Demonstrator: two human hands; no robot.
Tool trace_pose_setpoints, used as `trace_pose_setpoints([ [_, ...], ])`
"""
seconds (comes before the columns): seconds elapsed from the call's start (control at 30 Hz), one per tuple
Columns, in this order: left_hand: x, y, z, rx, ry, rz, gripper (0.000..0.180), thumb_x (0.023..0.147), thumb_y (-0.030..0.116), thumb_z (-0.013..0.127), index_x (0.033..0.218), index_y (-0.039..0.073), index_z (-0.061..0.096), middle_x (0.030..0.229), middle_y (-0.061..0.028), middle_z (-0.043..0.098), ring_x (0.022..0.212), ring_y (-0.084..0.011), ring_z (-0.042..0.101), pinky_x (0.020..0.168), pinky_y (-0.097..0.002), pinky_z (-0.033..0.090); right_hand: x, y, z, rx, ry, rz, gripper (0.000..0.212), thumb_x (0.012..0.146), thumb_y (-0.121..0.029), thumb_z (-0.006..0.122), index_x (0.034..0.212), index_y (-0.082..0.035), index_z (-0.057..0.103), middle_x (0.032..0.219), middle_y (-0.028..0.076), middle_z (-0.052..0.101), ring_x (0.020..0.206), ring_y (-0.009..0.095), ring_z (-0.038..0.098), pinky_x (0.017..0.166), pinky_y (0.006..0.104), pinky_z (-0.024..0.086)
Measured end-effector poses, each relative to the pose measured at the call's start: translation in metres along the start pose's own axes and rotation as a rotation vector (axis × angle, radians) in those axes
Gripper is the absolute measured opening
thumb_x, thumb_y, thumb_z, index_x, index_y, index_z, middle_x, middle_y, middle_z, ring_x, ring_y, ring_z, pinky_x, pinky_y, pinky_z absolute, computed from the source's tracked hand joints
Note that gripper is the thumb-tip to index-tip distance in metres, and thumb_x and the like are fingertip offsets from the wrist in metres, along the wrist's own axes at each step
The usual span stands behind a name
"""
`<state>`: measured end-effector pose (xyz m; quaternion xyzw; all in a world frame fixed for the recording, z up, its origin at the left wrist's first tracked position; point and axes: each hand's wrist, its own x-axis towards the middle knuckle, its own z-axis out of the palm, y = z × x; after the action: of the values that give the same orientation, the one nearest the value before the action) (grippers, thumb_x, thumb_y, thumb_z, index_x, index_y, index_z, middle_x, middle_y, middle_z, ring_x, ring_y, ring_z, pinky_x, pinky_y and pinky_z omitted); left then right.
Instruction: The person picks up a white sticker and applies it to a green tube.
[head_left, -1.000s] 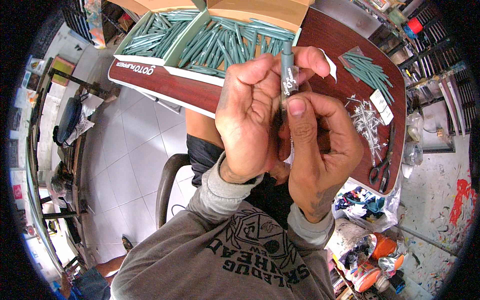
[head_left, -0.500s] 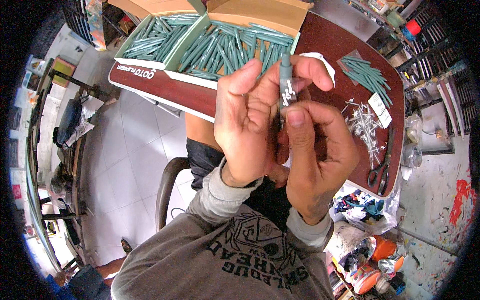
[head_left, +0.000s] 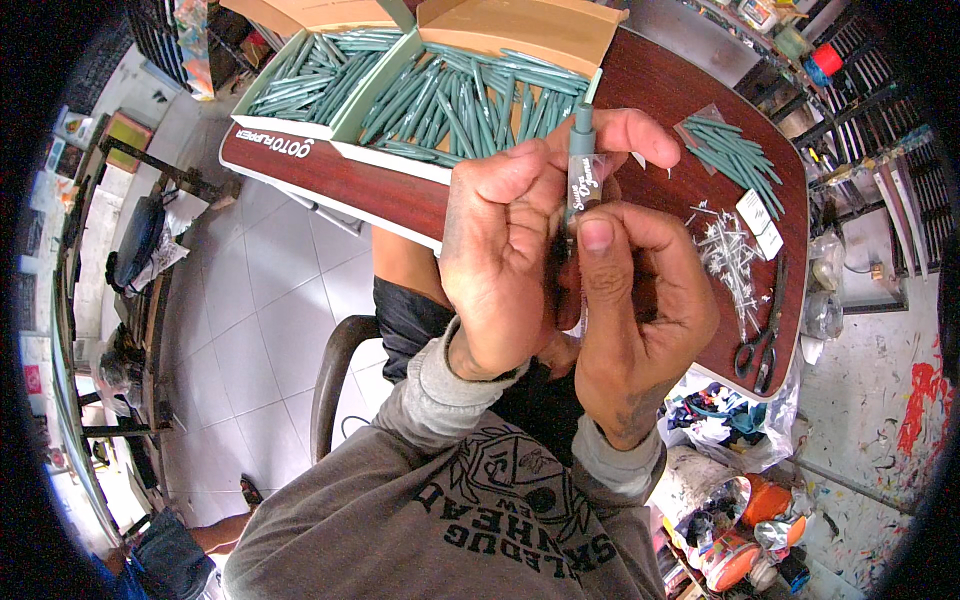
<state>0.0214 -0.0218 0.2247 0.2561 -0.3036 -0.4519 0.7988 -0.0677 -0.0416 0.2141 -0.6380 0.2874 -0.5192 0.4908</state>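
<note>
A dark green pen stands upright in front of me, with white lettering and what looks like a clear plastic sleeve around its middle. My left hand steadies the pen against its curled fingers, palm turned up, its index finger reaching behind the barrel. With thumb and forefinger, my right hand pinches the lower part of the pen. The pen's bottom end is hidden between the two hands. Beyond the hands, two open cardboard boxes hold many similar green pens.
More green pens lie on a clear bag at the right of the brown table. Nearer are a pile of thin white pieces, a white card and black-handled scissors. Another person's arm shows at lower left.
Both hands have shifted slightly to the right with the pen. The lettering on the pen now faces me more squarely.
</note>
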Motion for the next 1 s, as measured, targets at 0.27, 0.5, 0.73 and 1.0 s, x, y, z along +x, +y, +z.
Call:
trace_pose_setpoints([
  [0.27,0.001,-0.004,-0.002,-0.018,-0.059,0.043,0.059,0.094,0.04,0.023,0.115,-0.006,0.054,0.113,-0.0117,0.056,0.107,-0.02,0.049,0.099,-0.0296,0.032,0.001,0.002,-0.001,-0.011,0.0,-0.021,0.013,0.092,-0.014,0.068,0.089,-0.001,0.067,0.08,0.008,0.069,0.072,0.017,0.063,0.066,0.0298,0.048],
  [0.5,0.0,-0.007,-0.004,0.116,-0.03,0.092,0.041,0.095,0.028,0.032,0.111,-0.003,0.054,0.119,-0.0149,0.054,0.115,-0.0221,0.048,0.106,-0.032,0.031,0.002,0.002,-0.001,-0.01,0.003,-0.037,0.013,0.093,-0.014,0.068,0.089,-0.001,0.067,0.08,0.008,0.069,0.073,0.017,0.063,0.067,0.0297,0.048],
  [0.73,-0.002,-0.009,-0.005,0.141,0.019,0.099,0.035,0.098,0.024,0.033,0.11,-0.001,0.054,0.117,-0.0145,0.055,0.111,-0.0194,0.05,0.104,-0.032,0.033,0.005,0.003,0.0,0.001,0.0,-0.08,0.013,0.09,-0.014,0.071,0.09,-0.002,0.066,0.076,0.005,0.068,0.067,0.011,0.06,0.06,0.0264,0.047],
  [1.0,0.0,-0.01,-0.009,0.222,-0.004,0.154,0.028,0.102,0.018,0.031,0.108,0.003,0.054,0.121,-0.0177,0.055,0.105,-0.02,0.051,0.099,-0.0331,0.036,0.004,0.007,0.003,0.055,0.006,-0.057,0.013,0.088,-0.013,0.073,0.09,-0.002,0.066,0.074,0.004,0.066,0.066,0.009,0.059,0.059,0.0254,0.045],
])
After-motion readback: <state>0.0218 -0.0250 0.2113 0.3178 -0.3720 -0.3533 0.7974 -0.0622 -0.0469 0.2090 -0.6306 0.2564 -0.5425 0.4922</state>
